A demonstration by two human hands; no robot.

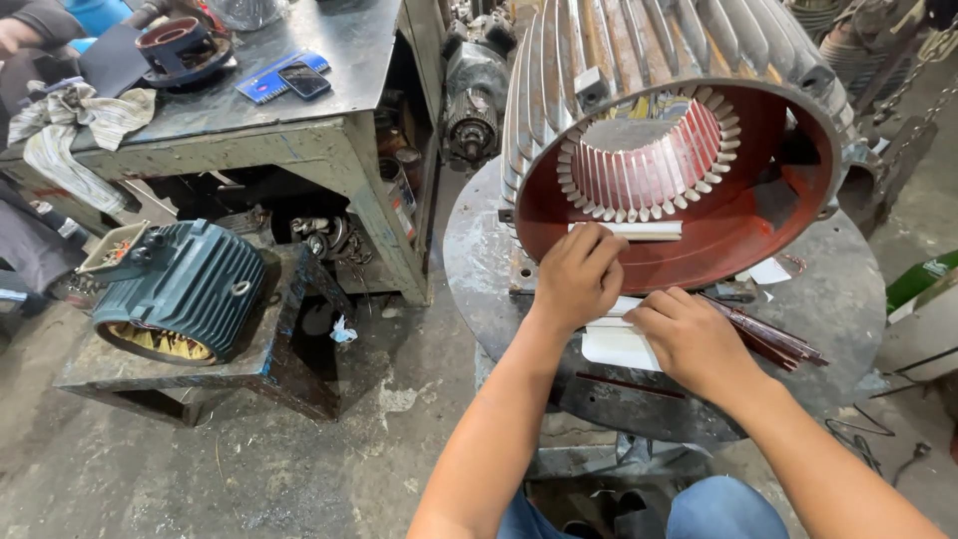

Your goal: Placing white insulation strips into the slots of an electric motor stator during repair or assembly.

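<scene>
A big finned grey motor housing (619, 60) lies on its side on a round steel table (479, 250), its red-painted inside and slotted stator core (649, 165) facing me. My left hand (579, 274) rests at the housing's lower rim, fingers closed on a white insulation paper strip (639, 231). My right hand (689, 334) presses down on a stack of white insulation papers (614, 347) at the table's front. Thin dark red strips (773, 339) lie just right of that hand.
A teal motor stator (185, 289) sits on a low metal stand (279, 349) at left. Behind it a metal workbench (299, 130) carries a phone, a blue card, rags and a round part. Another person's arm shows at top left. A green object (918, 279) lies at right.
</scene>
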